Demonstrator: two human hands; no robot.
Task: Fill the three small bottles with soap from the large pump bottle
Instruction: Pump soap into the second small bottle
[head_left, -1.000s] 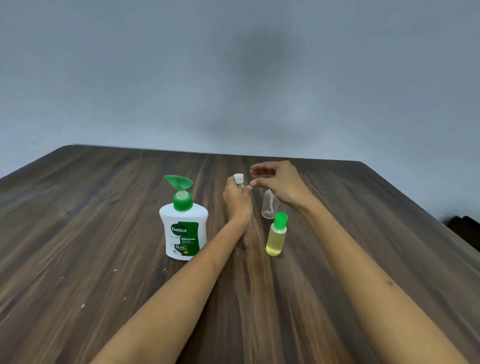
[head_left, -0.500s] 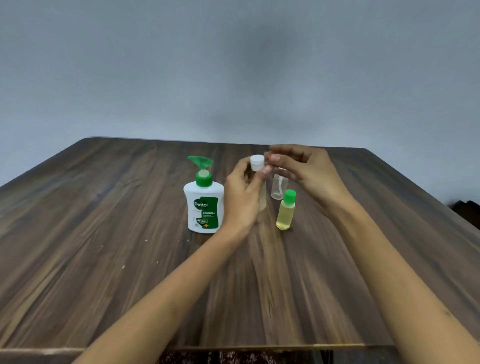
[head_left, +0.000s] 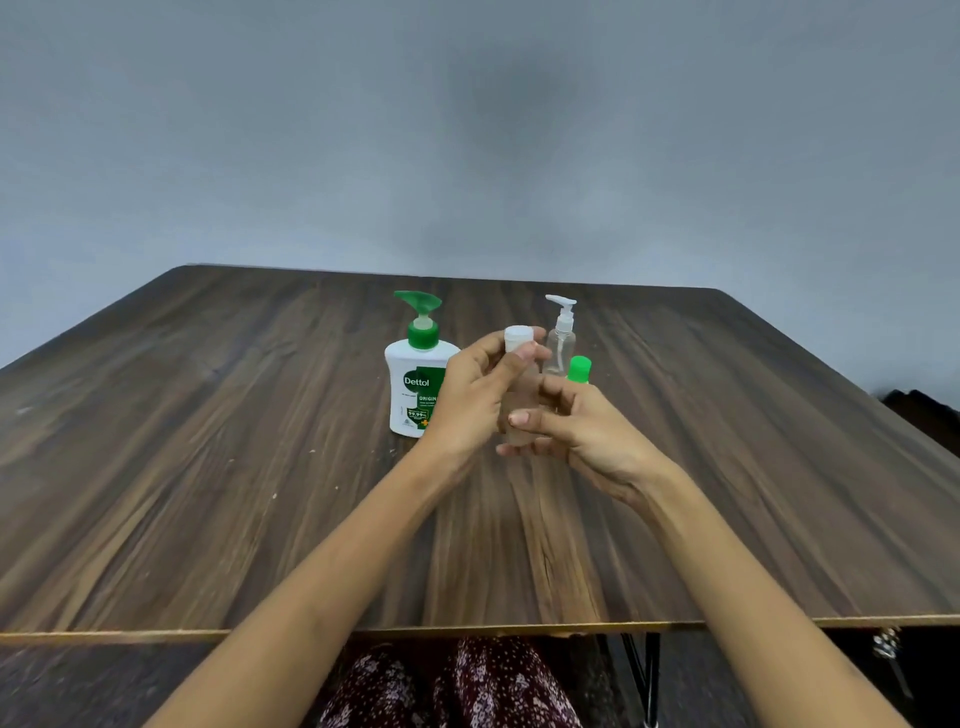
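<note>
Small white-capped bottle (head_left: 519, 384) held upright above the table (head_left: 208, 467), left hand (head_left: 467, 400) now pinching the cap, right hand (head_left: 582, 431) newly curled round the body, just before the pump bottle (head_left: 418, 384); uncapping probably next, filling not yet begun.

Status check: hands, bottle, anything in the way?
Left hand grips white-capped bottle, cap on. Right hand holds its base. Pump bottle untouched behind. Nothing in the way.
</note>
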